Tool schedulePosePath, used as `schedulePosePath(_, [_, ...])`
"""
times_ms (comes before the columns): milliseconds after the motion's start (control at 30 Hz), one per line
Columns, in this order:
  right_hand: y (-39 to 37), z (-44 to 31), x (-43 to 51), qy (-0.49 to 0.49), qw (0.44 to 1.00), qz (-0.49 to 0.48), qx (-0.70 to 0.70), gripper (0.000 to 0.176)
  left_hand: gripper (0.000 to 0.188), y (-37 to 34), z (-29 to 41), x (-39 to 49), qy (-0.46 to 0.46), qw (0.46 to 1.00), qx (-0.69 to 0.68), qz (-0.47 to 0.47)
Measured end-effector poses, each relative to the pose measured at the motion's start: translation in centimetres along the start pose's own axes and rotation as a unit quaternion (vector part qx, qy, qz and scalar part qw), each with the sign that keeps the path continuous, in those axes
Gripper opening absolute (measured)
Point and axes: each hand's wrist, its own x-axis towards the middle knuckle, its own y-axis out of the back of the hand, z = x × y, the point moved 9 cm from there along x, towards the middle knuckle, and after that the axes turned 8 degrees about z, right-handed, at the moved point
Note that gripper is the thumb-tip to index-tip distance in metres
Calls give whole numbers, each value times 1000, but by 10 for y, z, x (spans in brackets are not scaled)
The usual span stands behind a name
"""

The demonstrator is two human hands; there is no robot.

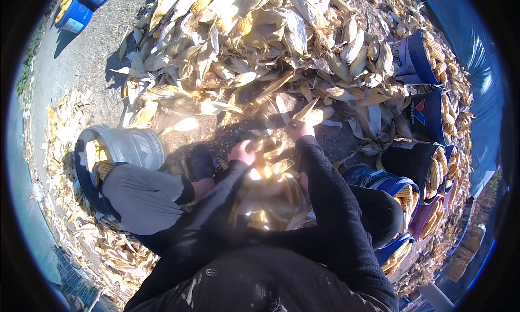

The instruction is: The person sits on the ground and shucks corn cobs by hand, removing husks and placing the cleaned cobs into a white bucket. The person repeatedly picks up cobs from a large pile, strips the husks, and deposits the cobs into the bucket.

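Note:
My right hand (pixel 300 130) is closed around a dry, pale corn husk (pixel 315 116); whether an ear sits inside it is hidden. My left hand (pixel 241 151) is lower and to the left, above the ground between my legs. Blur around its fingers hides whether they hold anything. Below both hands, loose corn husks (pixel 268 190) lie heaped between my legs, partly in bright sun. Ahead rises a large pile of corn ears in dry husks (pixel 252 39), with yellow kernels (pixel 245 24) showing on a few.
Beside my left leg a grey bucket (pixel 134 147) lies tilted, with husked ears inside. Several buckets of husked ears line my right, including a black Valvoline bucket (pixel 422 115) and a blue-rimmed bucket (pixel 412 60). Blue buckets (pixel 75 15) stand at far left. Blue sheeting (pixel 481 80) borders the right.

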Motion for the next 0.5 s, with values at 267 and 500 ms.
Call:
schedulePosePath(267, [-1, -150, -136, 19, 892, -266, 365, 19, 57, -25, -1, -38, 389, 716, -524, -246])
schedulePosePath(500, [55, -107, -160, 100, 968, -180, -145, 37, 47, 53, 36, -16, 79, 837, -538, -53])
